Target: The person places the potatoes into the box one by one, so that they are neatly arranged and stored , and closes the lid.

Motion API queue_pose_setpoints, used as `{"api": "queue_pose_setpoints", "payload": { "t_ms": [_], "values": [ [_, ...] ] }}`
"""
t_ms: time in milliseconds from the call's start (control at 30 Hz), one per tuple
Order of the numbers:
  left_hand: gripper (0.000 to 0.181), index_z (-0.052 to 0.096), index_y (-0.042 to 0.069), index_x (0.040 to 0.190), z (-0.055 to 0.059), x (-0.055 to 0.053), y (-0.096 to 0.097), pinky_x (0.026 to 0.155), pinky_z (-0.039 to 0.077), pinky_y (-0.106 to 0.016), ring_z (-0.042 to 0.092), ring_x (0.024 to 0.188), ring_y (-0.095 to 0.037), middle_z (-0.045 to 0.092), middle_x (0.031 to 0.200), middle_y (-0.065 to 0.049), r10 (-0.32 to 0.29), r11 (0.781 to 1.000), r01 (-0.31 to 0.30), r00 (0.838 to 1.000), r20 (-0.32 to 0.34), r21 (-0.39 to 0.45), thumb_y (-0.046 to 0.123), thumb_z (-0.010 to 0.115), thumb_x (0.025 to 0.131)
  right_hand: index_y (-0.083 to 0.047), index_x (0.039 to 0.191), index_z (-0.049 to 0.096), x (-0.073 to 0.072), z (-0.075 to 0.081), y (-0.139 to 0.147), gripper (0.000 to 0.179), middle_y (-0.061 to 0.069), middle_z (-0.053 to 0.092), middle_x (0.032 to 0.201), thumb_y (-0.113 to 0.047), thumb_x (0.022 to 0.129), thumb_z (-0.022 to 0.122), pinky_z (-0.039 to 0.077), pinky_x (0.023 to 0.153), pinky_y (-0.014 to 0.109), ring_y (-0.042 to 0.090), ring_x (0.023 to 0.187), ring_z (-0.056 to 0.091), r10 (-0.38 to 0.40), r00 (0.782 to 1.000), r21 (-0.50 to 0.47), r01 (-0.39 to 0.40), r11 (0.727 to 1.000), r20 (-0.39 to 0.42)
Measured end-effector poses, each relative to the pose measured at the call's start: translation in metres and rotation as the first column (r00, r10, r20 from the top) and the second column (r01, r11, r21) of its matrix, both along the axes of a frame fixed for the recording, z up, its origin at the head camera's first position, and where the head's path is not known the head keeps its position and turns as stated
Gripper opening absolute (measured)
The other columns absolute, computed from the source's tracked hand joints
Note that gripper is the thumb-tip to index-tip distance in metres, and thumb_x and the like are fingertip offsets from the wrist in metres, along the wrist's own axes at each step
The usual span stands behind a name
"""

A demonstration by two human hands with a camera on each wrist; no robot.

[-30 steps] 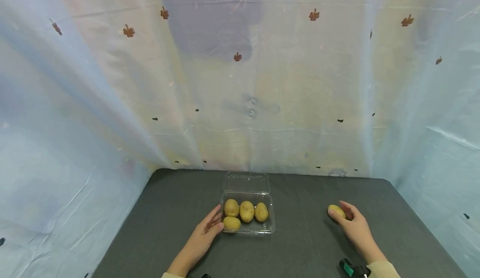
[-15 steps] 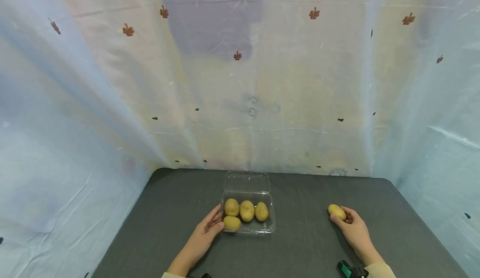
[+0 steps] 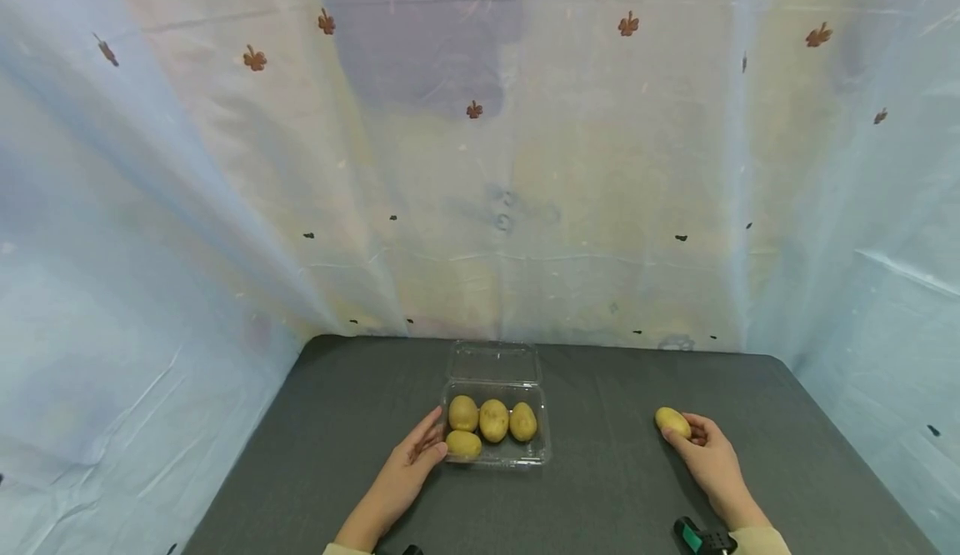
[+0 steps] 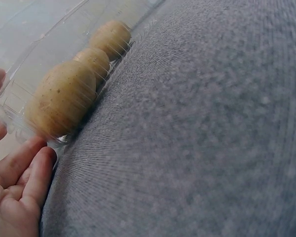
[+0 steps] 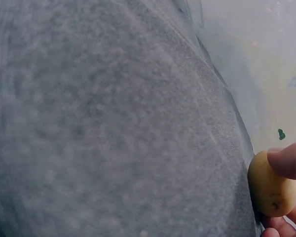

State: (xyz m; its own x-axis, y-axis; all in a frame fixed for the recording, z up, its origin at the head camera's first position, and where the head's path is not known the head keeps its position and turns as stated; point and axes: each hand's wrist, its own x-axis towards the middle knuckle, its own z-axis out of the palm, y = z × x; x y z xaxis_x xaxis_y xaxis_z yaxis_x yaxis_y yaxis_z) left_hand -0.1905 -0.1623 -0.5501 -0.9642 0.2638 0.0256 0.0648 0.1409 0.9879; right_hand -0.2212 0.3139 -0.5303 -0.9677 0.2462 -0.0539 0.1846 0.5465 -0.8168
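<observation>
My left hand [image 3: 408, 463] rests at the left side of a clear plastic clamshell box [image 3: 545, 447], its fingers fairly straight and fingertips against the wall. Inside lie several yellow potatoes [image 3: 493, 422], three in a back row and one at the front left. From the left wrist, a potato [image 4: 64, 98] shows through the box's wall just beyond the fingertips. On the right, my right hand [image 3: 712, 459] pinches a single potato [image 3: 672, 422] between thumb and fingers. In the right wrist view the thumb presses on top of that potato [image 5: 271, 190], low over the cloth.
The box's lid [image 3: 495, 363] is folded back toward the rear of the grey cloth-covered table [image 3: 600, 488]. A patterned translucent curtain [image 3: 502, 163] hangs right behind the table and along both sides. A dark band with a green patch [image 3: 701, 537] sits at the right wrist.
The fingers of my right hand have shifted back along the potato toward its near right end, exposing more of it. My left hand and the box have stayed in place.
</observation>
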Motion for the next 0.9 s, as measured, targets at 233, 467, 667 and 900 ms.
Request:
{"api": "queue_pose_setpoints", "payload": {
  "t_ms": [233,467,667,900],
  "values": [
    [0.063,0.024,0.025,0.155,0.0022,0.0002,-0.0002,0.107,0.037,-0.038,0.034,0.138,-0.03,0.035,0.151,-0.017,0.002,1.0,-0.002,1.0,-0.003,-0.005,0.037,0.053,0.1,0.002,0.138,0.041,0.0004,0.0023,-0.0015,0.078,0.017,0.051,0.12,-0.052,0.088,0.066,0.043,0.07,0.027,0.024,0.099,0.047,-0.011,1.0,-0.005,0.011,1.0,0.02],
    [0.063,0.024,0.025,0.155,0.0005,0.0002,0.0,0.108,0.036,-0.041,0.034,0.138,-0.03,0.035,0.151,-0.017,0.003,1.0,-0.003,1.0,0.004,0.0,0.037,0.053,0.1,-0.001,0.136,0.046,-0.0012,0.0,-0.0016,0.083,0.018,0.053,0.122,-0.061,0.082,0.067,0.043,0.075,0.033,0.028,0.104,0.05,-0.026,0.998,-0.02,0.027,0.999,0.062],
    [0.063,0.023,0.024,0.155,-0.0002,-0.0002,-0.0001,0.108,0.035,-0.043,0.034,0.138,-0.031,0.035,0.151,-0.017,-0.001,1.0,0.001,1.0,0.004,0.003,0.036,0.053,0.1,-0.002,0.135,0.047,0.0003,0.0014,-0.0028,0.085,0.019,0.055,0.124,-0.063,0.081,0.067,0.043,0.077,0.035,0.029,0.107,0.052,-0.011,0.998,-0.011,0.011,1.0,0.065],
    [0.063,0.023,0.024,0.155,0.0001,0.0001,0.0,0.108,0.036,-0.044,0.035,0.137,-0.03,0.035,0.151,-0.017,-0.005,1.0,0.005,1.0,0.004,-0.006,0.037,0.052,0.1,0.0,0.132,0.049,0.0014,0.0029,-0.0002,0.077,0.018,0.059,0.117,-0.059,0.085,0.066,0.046,0.068,0.031,0.023,0.091,0.056,0.061,0.998,0.09,-0.063,0.994,0.023]
  ]
}}
